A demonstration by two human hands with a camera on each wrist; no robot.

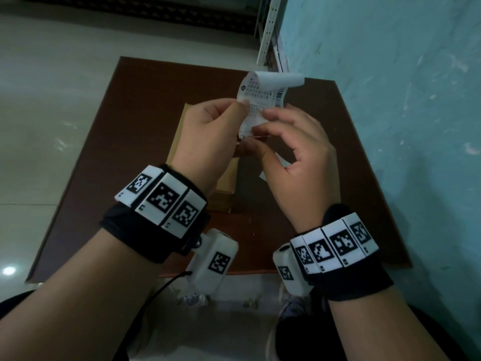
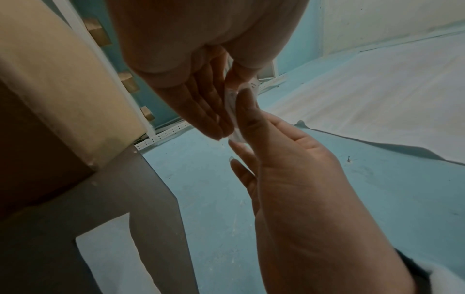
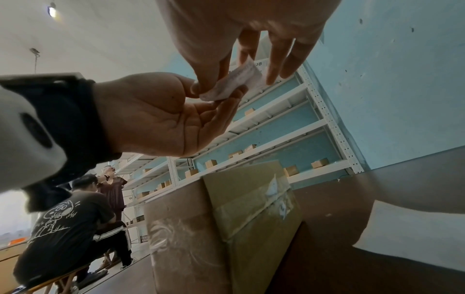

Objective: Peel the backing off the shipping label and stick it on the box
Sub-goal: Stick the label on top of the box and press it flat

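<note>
The white shipping label is held up over the table, its printed side toward me and its top end curled back. My left hand pinches its left edge with thumb over fingers. My right hand pinches the label's lower corner, the other fingers spread; this pinch also shows on the label in the right wrist view. In the left wrist view only a thin edge of the label shows between the hands. The cardboard box lies flat on the table under my hands, its taped top bare.
The brown table stands against a turquoise wall. A white sheet of paper lies on the table right of the box. White shelves with small boxes run along the wall. A seated person is off to the left.
</note>
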